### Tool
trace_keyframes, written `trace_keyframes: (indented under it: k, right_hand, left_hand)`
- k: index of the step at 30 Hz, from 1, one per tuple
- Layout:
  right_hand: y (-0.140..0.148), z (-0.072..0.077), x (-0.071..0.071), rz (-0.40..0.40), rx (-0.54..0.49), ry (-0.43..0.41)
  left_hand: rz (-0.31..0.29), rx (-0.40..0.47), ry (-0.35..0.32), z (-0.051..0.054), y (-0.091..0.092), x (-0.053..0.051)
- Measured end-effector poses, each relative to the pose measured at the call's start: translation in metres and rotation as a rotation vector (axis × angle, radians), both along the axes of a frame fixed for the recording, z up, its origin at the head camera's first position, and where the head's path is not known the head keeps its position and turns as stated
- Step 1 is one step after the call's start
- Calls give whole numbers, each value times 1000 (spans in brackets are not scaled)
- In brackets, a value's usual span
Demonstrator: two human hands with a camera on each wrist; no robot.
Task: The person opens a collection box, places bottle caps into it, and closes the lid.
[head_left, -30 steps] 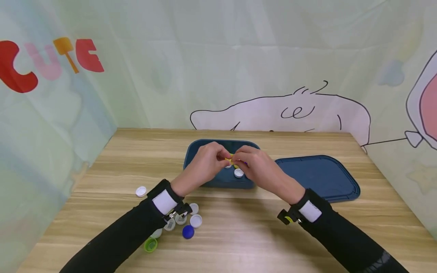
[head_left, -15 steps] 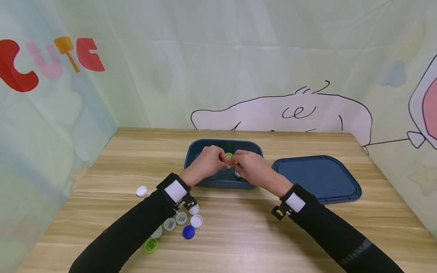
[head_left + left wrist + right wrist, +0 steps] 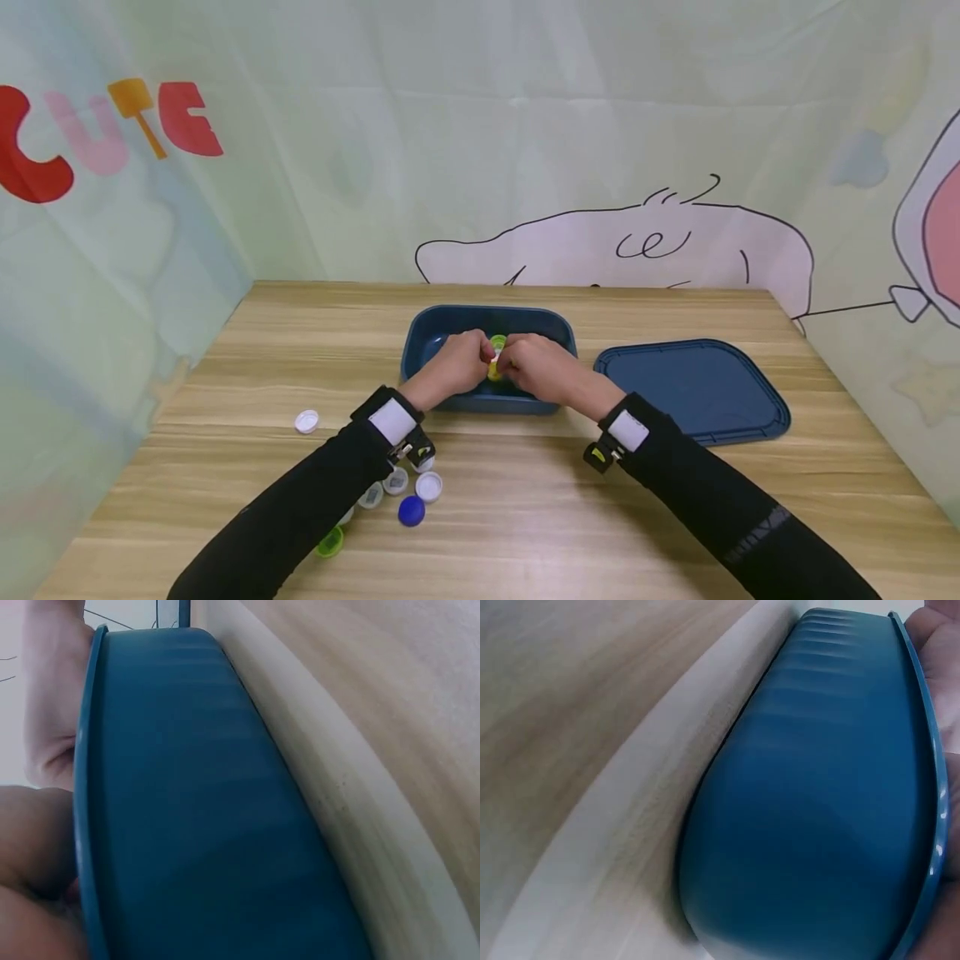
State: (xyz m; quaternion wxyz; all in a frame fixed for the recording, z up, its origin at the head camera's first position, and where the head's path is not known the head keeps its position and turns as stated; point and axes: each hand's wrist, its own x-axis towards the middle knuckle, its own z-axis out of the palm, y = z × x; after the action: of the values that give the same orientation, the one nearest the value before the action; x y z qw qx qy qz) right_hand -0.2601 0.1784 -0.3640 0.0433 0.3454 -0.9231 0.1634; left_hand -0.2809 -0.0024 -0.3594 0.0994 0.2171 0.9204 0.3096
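Fingers (image 3: 484, 347) of my left hand (image 3: 456, 363) and right hand (image 3: 543, 367) are curled in over the blue bin (image 3: 495, 404), can't tell if they're pinching. Green cap (image 3: 498, 340) and yellow cap (image 3: 494, 373) show inside it, between them.

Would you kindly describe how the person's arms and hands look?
Long black sleeves cover both arms; the right one bears a grey marking. Black wrist straps carry white patches and small black devices. The left hand and right hand are bare.

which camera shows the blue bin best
The head view: the blue bin shows from above, with its rim and part of the inside. Both wrist views show only outer wall and some rim, up close.
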Motion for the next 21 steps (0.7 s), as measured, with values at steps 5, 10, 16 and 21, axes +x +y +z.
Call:
trace_keyframes:
  k: [5,10,16,21]
  right_hand:
    - [-2,1,-2,3,38,-23]
    - [-3,1,-3,1,42,-19]
    - [-3,-1,-4,-3,37,-22]
    - [-2,0,-4,1,32,-13]
  left_hand:
    - [-5,-5,-3,-1,-1,0]
    - [-15,0,-3,-2,-1,-1]
    - [-2,-3,-8,-2,0,-1]
    - [20,-2,-20,-2,-1,-1]
